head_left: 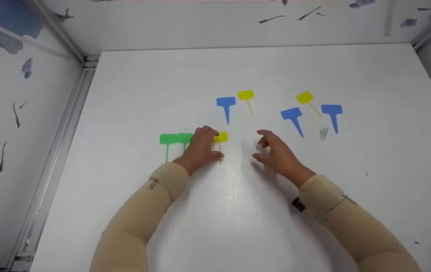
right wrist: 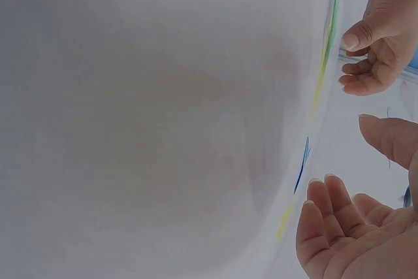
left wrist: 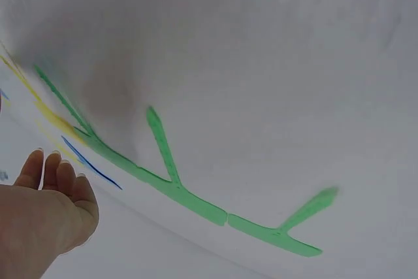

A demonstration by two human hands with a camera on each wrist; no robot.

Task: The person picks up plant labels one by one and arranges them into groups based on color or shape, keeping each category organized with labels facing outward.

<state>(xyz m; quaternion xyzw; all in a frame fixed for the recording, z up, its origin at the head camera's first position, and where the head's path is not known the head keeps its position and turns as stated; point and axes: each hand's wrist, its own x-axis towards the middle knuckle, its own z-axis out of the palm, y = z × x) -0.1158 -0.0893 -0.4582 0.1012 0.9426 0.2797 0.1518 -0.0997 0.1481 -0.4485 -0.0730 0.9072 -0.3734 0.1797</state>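
Note:
My left hand (head_left: pixel 201 148) is over a row of T-shaped plant labels, fingers loosely bent with nothing gripped. Its fingertips overlap a yellow label (head_left: pixel 221 136) at the row's right end. Left of that lie green labels (head_left: pixel 168 139); the left wrist view shows three of them, the rightmost green label (left wrist: pixel 111 151) lying against the yellow one. My right hand (head_left: pixel 278 155) hovers over the table to the right, thumb and fingers apart and holding nothing. The nearest label ahead of it is a blue label (head_left: pixel 292 114).
Farther back lie another blue label (head_left: pixel 226 102) and a yellow label (head_left: pixel 245 95). To the right are a yellow label (head_left: pixel 305 97), a blue label (head_left: pixel 331 109) and a grey smudge (head_left: pixel 323 133). White panels (head_left: pixel 200 26) with dark prints border the white table (head_left: pixel 155 75).

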